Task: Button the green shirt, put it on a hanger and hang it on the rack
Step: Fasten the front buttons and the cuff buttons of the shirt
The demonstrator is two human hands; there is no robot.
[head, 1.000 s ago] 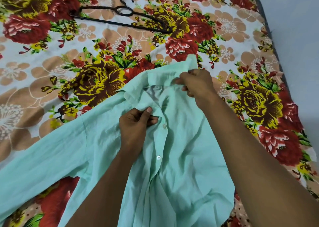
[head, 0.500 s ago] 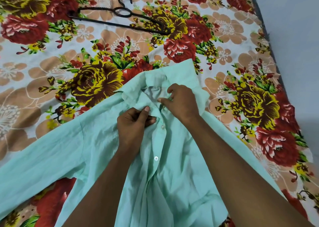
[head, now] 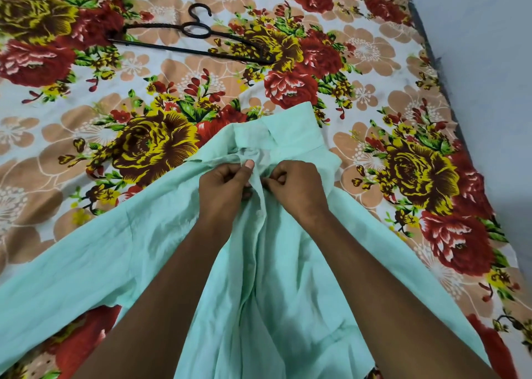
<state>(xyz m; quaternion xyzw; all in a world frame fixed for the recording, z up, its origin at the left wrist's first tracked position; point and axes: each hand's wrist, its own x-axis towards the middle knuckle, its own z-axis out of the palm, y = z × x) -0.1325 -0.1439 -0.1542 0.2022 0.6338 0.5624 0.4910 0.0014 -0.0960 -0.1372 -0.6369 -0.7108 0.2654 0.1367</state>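
Left hand [head: 227, 187] and right hand [head: 296, 184] are pinching the green shirt [head: 161, 249] at its collar on the bed [head: 374, 62], apparently starting the top button; the hanger [head: 190, 37] is lying untouched beyond, and no rack is showing.

Shirt [head: 178, 252] spread on the bed [head: 374, 70], collar [head: 288, 131] at the far end, one sleeve [head: 57, 266] stretched out to the left. Left hand [head: 227, 188] and right hand [head: 299, 188] side by side on the shirt front just below the collar, pinching the cloth between them. Hanger [head: 198, 30] flat on the bed, well beyond the collar and to the left. Wall [head: 489, 62] along the bed's right edge.
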